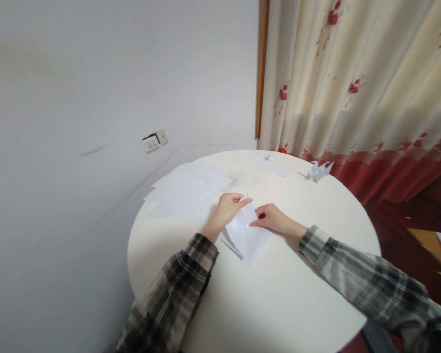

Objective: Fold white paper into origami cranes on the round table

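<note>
A folded white paper (pixel 248 242) lies on the round white table (pixel 272 304), its pointed lower corner toward me and its layers slightly parted at the left edge. My left hand (pixel 230 208) pinches the narrow top part of the paper between thumb and fingers. From the right, my right hand (pixel 272 218) holds the paper's right edge near its middle, fingers closed on it. Both hands are close together, a short gap between them.
White sheets (pixel 187 184) lie spread at the table's back left. A folded paper figure (pixel 319 171) stands at the back right. A smaller one (pixel 270 157) sits by a flat paper piece (pixel 272 166). Beyond are a wall socket (pixel 150 143) and a curtain (pixel 334 98).
</note>
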The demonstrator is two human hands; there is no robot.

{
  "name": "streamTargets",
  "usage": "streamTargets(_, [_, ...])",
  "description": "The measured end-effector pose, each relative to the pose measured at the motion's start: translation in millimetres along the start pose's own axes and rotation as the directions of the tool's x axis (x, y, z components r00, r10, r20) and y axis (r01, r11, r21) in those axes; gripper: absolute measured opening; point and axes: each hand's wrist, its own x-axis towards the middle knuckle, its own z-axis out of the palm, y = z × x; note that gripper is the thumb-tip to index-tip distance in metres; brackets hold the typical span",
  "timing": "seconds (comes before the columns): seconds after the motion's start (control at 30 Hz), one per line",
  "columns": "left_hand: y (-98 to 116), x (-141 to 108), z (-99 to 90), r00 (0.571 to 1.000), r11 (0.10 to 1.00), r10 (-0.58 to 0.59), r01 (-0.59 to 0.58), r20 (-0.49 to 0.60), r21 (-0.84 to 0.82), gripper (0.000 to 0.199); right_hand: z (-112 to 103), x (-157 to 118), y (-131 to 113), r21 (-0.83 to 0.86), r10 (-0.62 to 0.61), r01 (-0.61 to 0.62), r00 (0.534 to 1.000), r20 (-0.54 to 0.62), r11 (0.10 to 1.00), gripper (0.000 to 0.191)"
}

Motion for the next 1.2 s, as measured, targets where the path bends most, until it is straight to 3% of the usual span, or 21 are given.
streamTargets(0.37, [-3,1,-2.0,1.000,0.998,0.024,-0.025,0.010,0.056,0.043,0,-2,-4,-0.071,-0.019,0.017,0.999,-0.029,0.997,0.028])
streamTargets(0.77, [0,-1,-1.8,1.000,1.000,-0.010,0.009,0.013,0.028,0.035,2,-1,1,0.002,-0.027,0.028,0.999,-0.021,1.000,0.029])
streamTargets(1.03, [6,2,-0.1,0.999,0.976,-0.007,-0.002,-0.039,-0.220,0.027,2,-1,-1,-0.014,-0.033,0.032,0.999,-0.029,0.999,0.028])
streamTargets(1.2, [11,-1,-0.1,0.999,0.975,0.010,-0.019,-0.042,-0.219,0.022,2,0,1,-0.035,-0.042,0.041,0.998,-0.036,0.999,0.027])
